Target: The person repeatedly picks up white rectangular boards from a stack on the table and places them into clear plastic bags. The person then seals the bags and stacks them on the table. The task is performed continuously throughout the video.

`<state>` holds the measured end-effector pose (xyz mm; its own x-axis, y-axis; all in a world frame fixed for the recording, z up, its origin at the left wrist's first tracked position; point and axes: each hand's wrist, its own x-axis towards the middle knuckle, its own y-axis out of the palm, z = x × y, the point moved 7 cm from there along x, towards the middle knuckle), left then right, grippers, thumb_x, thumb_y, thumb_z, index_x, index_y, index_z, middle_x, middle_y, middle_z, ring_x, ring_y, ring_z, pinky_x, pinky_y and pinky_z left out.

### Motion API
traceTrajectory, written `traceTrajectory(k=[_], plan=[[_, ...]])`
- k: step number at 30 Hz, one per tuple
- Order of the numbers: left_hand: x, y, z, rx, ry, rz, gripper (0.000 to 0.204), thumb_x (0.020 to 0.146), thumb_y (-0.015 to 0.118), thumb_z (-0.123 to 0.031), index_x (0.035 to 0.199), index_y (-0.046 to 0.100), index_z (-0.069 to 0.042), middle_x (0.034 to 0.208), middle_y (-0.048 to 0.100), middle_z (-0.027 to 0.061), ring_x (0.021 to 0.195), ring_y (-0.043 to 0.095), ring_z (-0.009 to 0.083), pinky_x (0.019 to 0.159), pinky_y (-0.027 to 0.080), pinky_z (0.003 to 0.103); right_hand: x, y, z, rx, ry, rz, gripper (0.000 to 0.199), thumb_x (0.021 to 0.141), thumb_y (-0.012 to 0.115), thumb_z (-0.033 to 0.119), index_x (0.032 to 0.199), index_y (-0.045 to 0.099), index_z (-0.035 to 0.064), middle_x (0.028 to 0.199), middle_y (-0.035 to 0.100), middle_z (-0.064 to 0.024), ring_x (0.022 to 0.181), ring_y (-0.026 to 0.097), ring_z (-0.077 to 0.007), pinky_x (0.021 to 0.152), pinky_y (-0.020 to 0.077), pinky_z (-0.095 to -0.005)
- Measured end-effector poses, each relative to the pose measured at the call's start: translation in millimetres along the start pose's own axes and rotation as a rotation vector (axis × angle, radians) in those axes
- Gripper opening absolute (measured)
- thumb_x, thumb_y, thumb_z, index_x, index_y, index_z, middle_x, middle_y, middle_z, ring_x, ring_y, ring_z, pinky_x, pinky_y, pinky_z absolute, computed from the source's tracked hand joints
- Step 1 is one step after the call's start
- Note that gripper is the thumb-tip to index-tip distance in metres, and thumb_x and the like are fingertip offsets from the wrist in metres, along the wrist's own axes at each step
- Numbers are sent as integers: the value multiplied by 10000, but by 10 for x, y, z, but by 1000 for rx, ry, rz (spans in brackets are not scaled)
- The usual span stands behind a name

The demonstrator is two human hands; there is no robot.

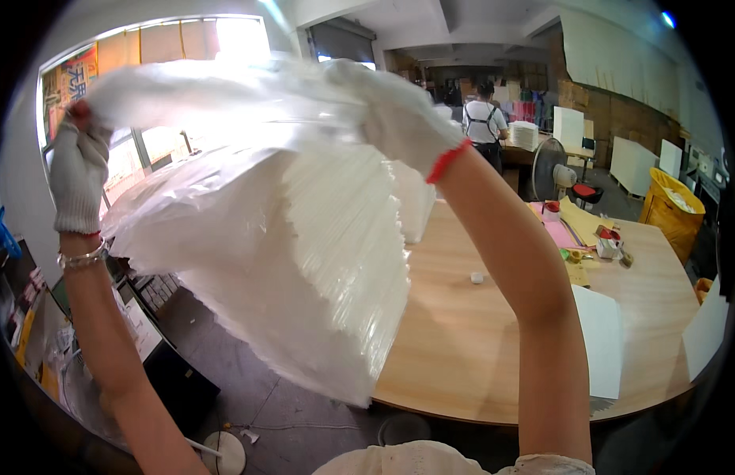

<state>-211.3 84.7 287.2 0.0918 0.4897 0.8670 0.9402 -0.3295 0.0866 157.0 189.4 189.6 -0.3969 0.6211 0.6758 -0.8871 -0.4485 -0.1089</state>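
Observation:
Both my hands wear white knitted gloves with red cuffs and are raised high. My left hand (pixel 81 170) is closed on one end of a clear plastic bag (pixel 217 95), at the far left. On the other end of its bunched edge, my right hand (pixel 403 119) grips the film, smeared by motion and with its fingers partly hidden. Below the raised film stands a tall stack of thin white sheets (pixel 348 229) at the table's left end. Shiny plastic covers the stack's left side and hangs down its front.
The wooden table (pixel 462 348) extends right, bearing a small white piece (pixel 477 278), a white board (pixel 597 340), tape rolls and coloured papers. Beyond are a fan (pixel 550 168), a yellow sack (pixel 672 202) and another person (pixel 484 123). A dark box (pixel 178 384) sits lower left.

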Motion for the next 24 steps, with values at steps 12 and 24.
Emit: traceTrajectory(k=[12, 24], plan=[[-547, -3003, 1185, 553, -391, -555, 198, 937, 426, -149, 1048, 547, -40, 1015, 564, 54, 947, 538, 153, 870, 463, 283, 781, -445, -403, -219, -362, -384, 488, 914, 467, 417, 1192, 535, 22, 955, 628, -120, 823, 629, -163, 791, 466, -273], [-632, -3491, 2127, 960, -552, -523, 203, 931, 429, -141, 1078, 530, -45, 1040, 558, 57, 955, 537, 152, 869, 461, 283, 1359, -435, -1733, -349, -226, -398, 481, 950, 293, 417, 1159, 536, 58, 1033, 563, -72, 1001, 487, -171, 931, 334, -262]])
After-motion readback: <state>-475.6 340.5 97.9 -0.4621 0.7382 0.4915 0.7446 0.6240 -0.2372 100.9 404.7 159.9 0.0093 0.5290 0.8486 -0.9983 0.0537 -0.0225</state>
